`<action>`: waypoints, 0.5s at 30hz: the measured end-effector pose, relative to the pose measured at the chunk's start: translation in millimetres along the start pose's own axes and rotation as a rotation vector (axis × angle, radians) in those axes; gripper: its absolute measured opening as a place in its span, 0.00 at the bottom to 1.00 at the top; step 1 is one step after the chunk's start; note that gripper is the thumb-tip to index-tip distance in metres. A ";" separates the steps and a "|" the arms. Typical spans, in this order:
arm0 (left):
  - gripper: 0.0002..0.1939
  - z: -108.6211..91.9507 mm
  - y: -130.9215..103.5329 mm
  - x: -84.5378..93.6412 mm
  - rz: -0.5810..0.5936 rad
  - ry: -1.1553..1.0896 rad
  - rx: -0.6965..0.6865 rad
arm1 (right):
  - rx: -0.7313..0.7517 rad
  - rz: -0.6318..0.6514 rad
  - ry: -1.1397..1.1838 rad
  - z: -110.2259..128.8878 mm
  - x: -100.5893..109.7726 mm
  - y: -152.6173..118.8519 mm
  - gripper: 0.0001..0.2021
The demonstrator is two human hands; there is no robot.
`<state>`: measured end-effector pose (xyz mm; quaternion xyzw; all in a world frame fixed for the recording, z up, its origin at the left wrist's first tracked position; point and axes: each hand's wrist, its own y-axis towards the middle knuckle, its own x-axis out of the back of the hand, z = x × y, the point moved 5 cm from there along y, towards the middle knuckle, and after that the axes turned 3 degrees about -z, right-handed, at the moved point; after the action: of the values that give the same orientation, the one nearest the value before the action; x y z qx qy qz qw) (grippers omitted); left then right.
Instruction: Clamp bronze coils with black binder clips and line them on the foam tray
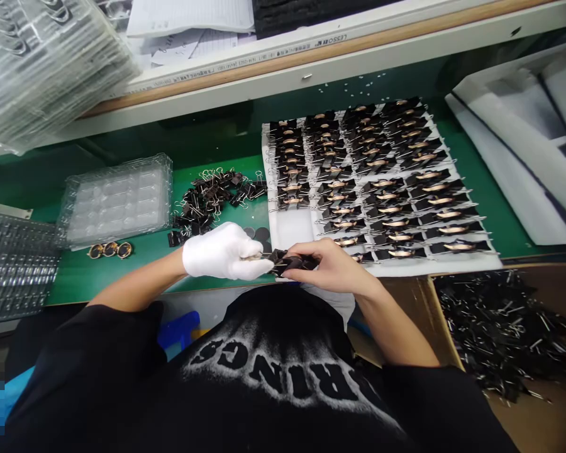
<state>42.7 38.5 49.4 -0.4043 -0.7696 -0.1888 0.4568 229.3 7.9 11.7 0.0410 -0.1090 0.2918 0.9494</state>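
My left hand [229, 253], in a white glove, pinches the wire handle end of a black binder clip [279, 261] at the table's near edge. From the other side my bare right hand [332, 267] closes its fingers round the same dark bundle, and what the clip bites on is mostly hidden. Beyond my left hand lies a heap of loose black binder clips [210, 196]. A few dark round discs [263, 235] lie just past my fingertips. Close to my right hand, a white tray [292, 228] carries rows of clipped pieces [387, 182] with pale curved edges.
Clear plastic trays [120, 201] sit on the green table [160, 264], near three gold-rimmed round pieces [110, 250]. More clear trays are stacked at far left [14, 264] and upper left [47, 75]. A shelf edge [283, 60] crosses behind. A box of binder clips [504, 327] stands lower right.
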 end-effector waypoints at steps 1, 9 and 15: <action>0.26 0.4 0.2 -0.4 0.008 0.000 0.000 | -0.002 -0.005 -0.004 -0.2 0.3 -0.4 0.06; 0.28 5.5 1.8 -7.3 0.067 -0.346 0.243 | 0.203 -0.242 -0.424 -1.1 7.0 -9.0 0.10; 0.27 11.1 18.7 -37.2 0.087 -0.742 0.469 | 0.364 -0.485 -0.905 2.1 9.8 -12.3 0.14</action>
<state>61.0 40.3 10.4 -0.3620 -0.8858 0.1685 0.2363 243.8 2.8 15.8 0.3502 -0.4419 0.0316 0.8253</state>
